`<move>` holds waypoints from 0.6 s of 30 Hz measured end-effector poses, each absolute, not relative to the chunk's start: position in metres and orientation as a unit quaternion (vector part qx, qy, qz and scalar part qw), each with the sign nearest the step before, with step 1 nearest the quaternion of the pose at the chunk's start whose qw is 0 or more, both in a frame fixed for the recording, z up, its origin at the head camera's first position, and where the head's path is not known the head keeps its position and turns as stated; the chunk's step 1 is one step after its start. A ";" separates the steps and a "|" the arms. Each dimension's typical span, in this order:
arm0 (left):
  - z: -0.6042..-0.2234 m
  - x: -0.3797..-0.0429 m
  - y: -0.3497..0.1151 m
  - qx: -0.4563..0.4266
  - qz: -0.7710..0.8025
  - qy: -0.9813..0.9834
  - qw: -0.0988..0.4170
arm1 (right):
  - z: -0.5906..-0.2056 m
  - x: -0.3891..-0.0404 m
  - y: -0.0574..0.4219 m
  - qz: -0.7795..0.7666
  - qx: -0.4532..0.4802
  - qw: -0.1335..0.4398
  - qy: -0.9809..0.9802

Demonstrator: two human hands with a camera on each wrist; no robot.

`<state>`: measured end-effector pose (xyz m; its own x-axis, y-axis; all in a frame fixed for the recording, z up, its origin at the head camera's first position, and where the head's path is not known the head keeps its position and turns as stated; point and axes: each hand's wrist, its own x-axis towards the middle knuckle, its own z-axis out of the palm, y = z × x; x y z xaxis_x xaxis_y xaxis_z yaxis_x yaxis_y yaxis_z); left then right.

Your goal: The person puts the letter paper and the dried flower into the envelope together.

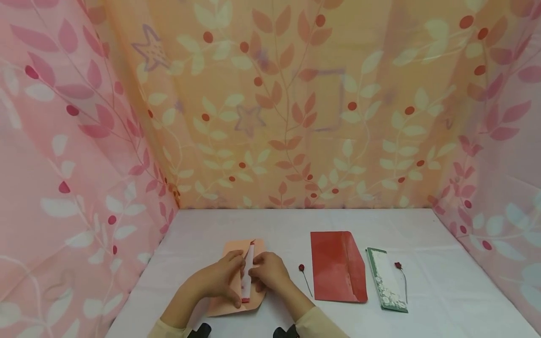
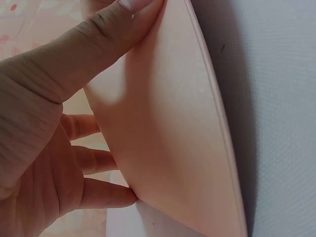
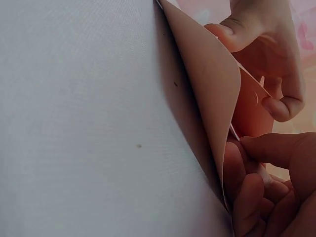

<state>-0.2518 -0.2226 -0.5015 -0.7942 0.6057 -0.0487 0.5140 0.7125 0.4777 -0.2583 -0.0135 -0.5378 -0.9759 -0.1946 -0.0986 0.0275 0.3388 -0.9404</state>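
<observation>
A peach envelope [image 1: 221,307] lies tilted on the left half of the table, its mouth spread apart. My left hand [image 1: 217,279] grips it; in the left wrist view the thumb presses the near face of the envelope [image 2: 173,118] and the other fingers reach behind its edge. A white card with red ends [image 1: 247,277] stands partly inside the mouth. My right hand [image 1: 272,271] pinches the card at its right side. In the right wrist view only a thin edge of the card shows between the right fingers [image 3: 266,148] and the envelope [image 3: 205,74].
Right of the hands lie a small dried rose [image 1: 301,268], a red envelope [image 1: 331,267], a green-bordered floral card [image 1: 380,281] and another rose [image 1: 398,265]. Patterned cloth curtains [image 1: 287,94] surround the white table [image 1: 338,319]. Two dark objects [image 1: 200,331] show at the bottom edge.
</observation>
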 end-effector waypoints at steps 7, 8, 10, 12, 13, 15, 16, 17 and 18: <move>-0.500 -0.254 -0.223 0.310 0.230 0.917 0.102 | -0.535 -0.258 -0.016 -0.564 -0.056 0.097 0.818; -0.500 -0.254 -0.224 0.311 0.230 0.916 0.103 | -0.536 -0.259 -0.017 -0.561 -0.058 0.096 0.820; -0.500 -0.255 -0.224 0.312 0.231 0.916 0.105 | -0.538 -0.260 -0.019 -0.558 -0.063 0.095 0.822; -0.501 -0.256 -0.225 0.315 0.232 0.914 0.108 | -0.539 -0.261 -0.020 -0.552 -0.066 0.093 0.826; -0.501 -0.256 -0.226 0.317 0.232 0.913 0.107 | -0.540 -0.261 -0.021 -0.551 -0.066 0.096 0.826; -0.502 -0.257 -0.227 0.320 0.233 0.912 0.105 | -0.539 -0.261 -0.022 -0.554 -0.067 0.098 0.824; -0.502 -0.257 -0.228 0.322 0.234 0.911 0.104 | -0.539 -0.262 -0.023 -0.557 -0.067 0.100 0.822; -0.503 -0.258 -0.228 0.324 0.234 0.911 0.103 | -0.539 -0.262 -0.024 -0.559 -0.068 0.099 0.821; -0.503 -0.258 -0.229 0.325 0.234 0.911 0.102 | -0.538 -0.262 -0.025 -0.561 -0.070 0.098 0.819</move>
